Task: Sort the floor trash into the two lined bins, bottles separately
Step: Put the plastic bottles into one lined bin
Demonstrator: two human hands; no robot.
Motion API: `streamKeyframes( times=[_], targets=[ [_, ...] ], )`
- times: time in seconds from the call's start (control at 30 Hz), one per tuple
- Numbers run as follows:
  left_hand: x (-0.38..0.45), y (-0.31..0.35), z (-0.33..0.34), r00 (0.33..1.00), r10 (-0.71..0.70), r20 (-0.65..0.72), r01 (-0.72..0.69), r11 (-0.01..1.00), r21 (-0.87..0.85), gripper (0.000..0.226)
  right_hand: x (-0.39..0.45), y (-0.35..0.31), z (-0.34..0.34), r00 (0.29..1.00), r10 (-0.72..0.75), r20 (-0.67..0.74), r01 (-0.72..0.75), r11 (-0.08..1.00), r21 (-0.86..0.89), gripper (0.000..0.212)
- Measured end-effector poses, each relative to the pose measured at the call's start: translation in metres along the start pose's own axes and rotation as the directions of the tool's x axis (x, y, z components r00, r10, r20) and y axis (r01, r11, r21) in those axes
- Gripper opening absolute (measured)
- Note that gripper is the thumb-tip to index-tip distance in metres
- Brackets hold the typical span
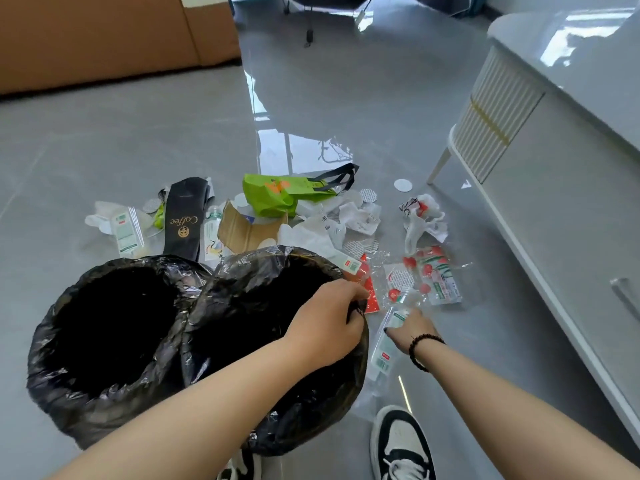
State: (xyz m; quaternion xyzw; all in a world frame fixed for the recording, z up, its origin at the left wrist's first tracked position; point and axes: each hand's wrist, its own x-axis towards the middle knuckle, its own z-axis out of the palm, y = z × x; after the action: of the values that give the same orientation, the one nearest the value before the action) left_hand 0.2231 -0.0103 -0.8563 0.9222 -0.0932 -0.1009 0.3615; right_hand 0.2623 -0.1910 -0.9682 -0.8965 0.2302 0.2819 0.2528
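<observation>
Readable text: "Coffee" in gold script with a round gold emblem on the black sleeve (183,220); other labels too small or blurred to read.
Bottle labels: clear bottle (384,344) carries a white-green label with a small red patch; text not legible.
Left hand (325,323): fingers curled, pinching the black liner at the right rim of the right bin (277,403).
Right hand (412,329): gripping the clear bottle near its upper part; beaded bracelet (420,351) on the wrist.
Bottle position: just right of the right bin, on or just above the floor (346,105), cannot tell which; neck end points away from the person, base toward the shoe (401,445).
Left bin (62,386): black liner, touching the right bin, mouth open.
Second bottle (212,233): lies behind the bins, beside the torn cardboard (242,230).
Flat pack (126,232): green-white label, left end of the litter.
Green bag (270,197): black handles, orange print, behind the cardboard.
Red-print wrappers (433,278): clear plastic, just beyond the right hand.
Crumpled white paper (356,216): middle of the litter.
Cabinet (554,168): white, along the right.
</observation>
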Motion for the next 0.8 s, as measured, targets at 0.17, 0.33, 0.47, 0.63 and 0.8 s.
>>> streamKeyframes(
  times=[0.17,0.33,0.47,0.63,0.8],
  targets=[
    [-0.003,-0.026,-0.001,0.993,-0.039,-0.114,0.026,0.993,-0.113,0.036,0.024,0.010,0.028,0.995,0.104,0.007,-0.104,0.984,0.143,0.098],
    [-0.013,-0.048,-0.006,0.990,-0.021,-0.141,0.008,0.995,-0.096,0.038,0.037,0.001,0.041,0.975,0.215,0.056,-0.221,0.921,0.321,0.108],
    [-0.020,-0.060,-0.010,0.984,-0.080,-0.157,0.062,0.991,-0.119,0.038,0.035,0.001,0.040,0.971,0.239,0.034,-0.234,0.900,0.367,0.101],
    [-0.027,-0.066,-0.015,0.969,-0.177,-0.172,0.138,0.967,-0.216,0.039,0.010,-0.008,0.018,0.982,0.096,-0.162,-0.010,0.886,0.465,0.080],
    [-0.027,-0.063,-0.022,0.961,-0.220,-0.167,0.161,0.937,-0.310,0.039,-0.036,-0.033,-0.038,0.891,-0.140,-0.432,0.309,0.885,0.349,0.083]
  ],
)
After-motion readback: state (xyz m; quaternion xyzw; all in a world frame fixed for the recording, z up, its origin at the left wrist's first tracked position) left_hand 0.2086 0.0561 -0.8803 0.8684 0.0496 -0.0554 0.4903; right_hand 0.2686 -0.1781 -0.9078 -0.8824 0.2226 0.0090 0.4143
